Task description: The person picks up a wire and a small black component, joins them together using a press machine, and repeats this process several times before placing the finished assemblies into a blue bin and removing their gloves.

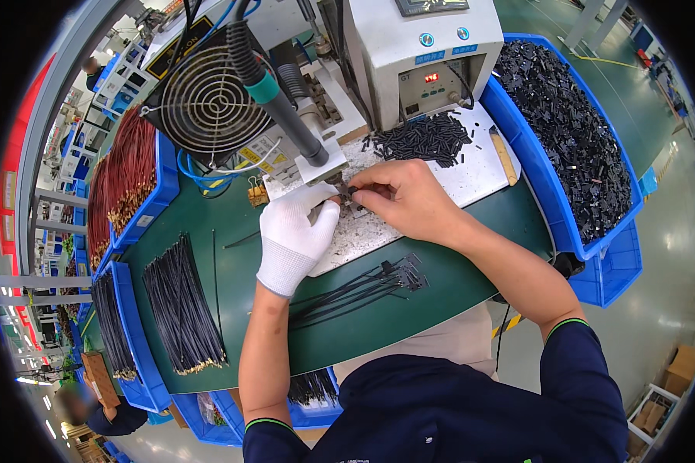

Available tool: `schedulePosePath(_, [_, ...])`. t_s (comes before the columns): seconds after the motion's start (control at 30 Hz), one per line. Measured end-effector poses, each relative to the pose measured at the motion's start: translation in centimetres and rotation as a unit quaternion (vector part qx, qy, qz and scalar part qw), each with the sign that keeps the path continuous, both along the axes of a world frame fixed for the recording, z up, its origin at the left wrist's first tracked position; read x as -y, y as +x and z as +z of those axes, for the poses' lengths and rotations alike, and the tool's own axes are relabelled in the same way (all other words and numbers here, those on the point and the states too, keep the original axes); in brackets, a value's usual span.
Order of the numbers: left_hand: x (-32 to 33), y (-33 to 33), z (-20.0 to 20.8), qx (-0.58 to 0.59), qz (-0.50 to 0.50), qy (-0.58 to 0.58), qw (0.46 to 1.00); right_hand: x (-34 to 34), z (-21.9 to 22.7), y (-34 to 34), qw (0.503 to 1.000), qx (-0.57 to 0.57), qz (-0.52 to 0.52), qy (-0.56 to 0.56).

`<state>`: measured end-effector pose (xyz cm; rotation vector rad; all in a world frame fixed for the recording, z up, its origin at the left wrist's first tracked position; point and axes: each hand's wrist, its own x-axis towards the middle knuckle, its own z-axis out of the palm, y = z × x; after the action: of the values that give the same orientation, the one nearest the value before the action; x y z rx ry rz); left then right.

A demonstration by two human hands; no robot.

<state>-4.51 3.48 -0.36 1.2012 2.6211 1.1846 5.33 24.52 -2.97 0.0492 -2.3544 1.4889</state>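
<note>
My left hand (297, 231), in a white glove with bare fingertips showing, is closed with thumb and forefinger curled toward a small metal fixture (340, 185) under the machine head. A thin black cable (241, 240) runs in under this glove from the left. Bare, my right hand (409, 199) pinches a small black part (353, 190) at the same fixture, close to the left fingertips. The part's exact form is hidden by the fingers. Just above both hands stands a dark handle-like tool (289, 123) with a teal collar, pointing down at the fixture.
Black cables with small end pieces (394, 278) lie near me, and a bundle of black cables (181, 305) to the left. Short black tubes (425, 139) lie behind my right hand. A blue bin (629, 204) of black parts, a fan (216, 96) and a control box (432, 77) surround the work area.
</note>
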Motion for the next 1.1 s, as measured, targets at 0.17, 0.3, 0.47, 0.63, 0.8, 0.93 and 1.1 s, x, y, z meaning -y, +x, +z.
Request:
schedulePosePath(0.17, [0.08, -0.01, 0.01, 0.009, 0.005, -0.012, 1.0, 0.03, 0.0, -0.05, 1.0, 0.005, 0.0, 0.003])
schedulePosePath(0.3, [0.03, 0.11, -0.16, 0.004, 0.003, 0.019, 1.0, 0.03, -0.13, -0.02, 1.0, 0.009, -0.001, -0.005])
schedulePosePath(0.47, [0.11, 0.11, -0.08, 0.009, 0.003, 0.015, 1.0, 0.11, 0.02, 0.04, 1.0, 0.011, -0.005, 0.003])
schedulePosePath(0.63, [0.12, 0.12, -0.11, 0.006, 0.002, 0.02, 1.0, 0.13, 0.13, 0.05, 1.0, 0.015, -0.004, 0.002])
schedulePosePath(0.8, [0.05, 0.11, -0.09, 0.015, 0.005, 0.016, 1.0, 0.07, 0.18, 0.06, 1.0, 0.02, -0.004, -0.003])
schedulePosePath(0.93, [0.02, 0.09, -0.25, -0.001, 0.001, 0.023, 1.0, 0.01, 0.24, 0.1, 1.0, 0.023, -0.004, 0.004])
schedulePosePath(1.1, [0.22, 0.12, 0.09, -0.004, -0.008, 0.011, 1.0, 0.08, -0.17, 0.13, 1.0, 0.009, -0.001, -0.01])
